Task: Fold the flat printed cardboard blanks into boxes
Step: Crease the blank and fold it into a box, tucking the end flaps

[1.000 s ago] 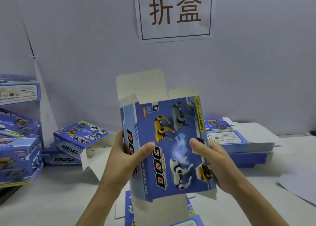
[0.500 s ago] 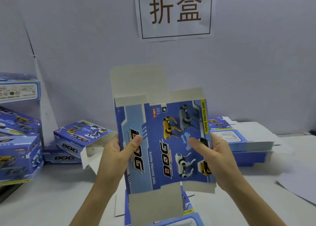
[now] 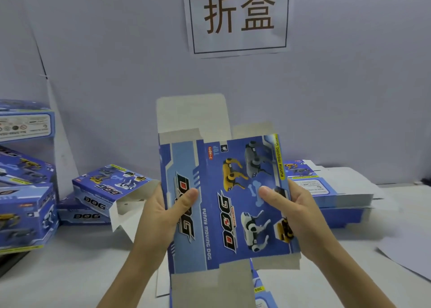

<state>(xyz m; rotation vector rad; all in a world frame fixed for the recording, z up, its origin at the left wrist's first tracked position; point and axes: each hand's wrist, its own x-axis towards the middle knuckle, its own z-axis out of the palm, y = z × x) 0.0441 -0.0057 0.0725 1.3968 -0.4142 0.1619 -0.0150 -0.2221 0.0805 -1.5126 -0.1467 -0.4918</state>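
Left hand [image 3: 161,214] at nine o'clock, right hand [image 3: 295,216] at three, thumbs pinching the blank [image 3: 224,205]; uneven squeezing could crease a panel off its score.

A pale grey wall [image 3: 116,51] fills the upper frame. A white paper sign [image 3: 239,16] with two dark characters hangs top centre. Below lies a light tabletop [image 3: 70,272].

Between left hand [image 3: 158,216] and right hand [image 3: 298,214], the blank [image 3: 235,198] is blue with yellow, grey and white dogs, black-red lettering; flaps plain grey-white.
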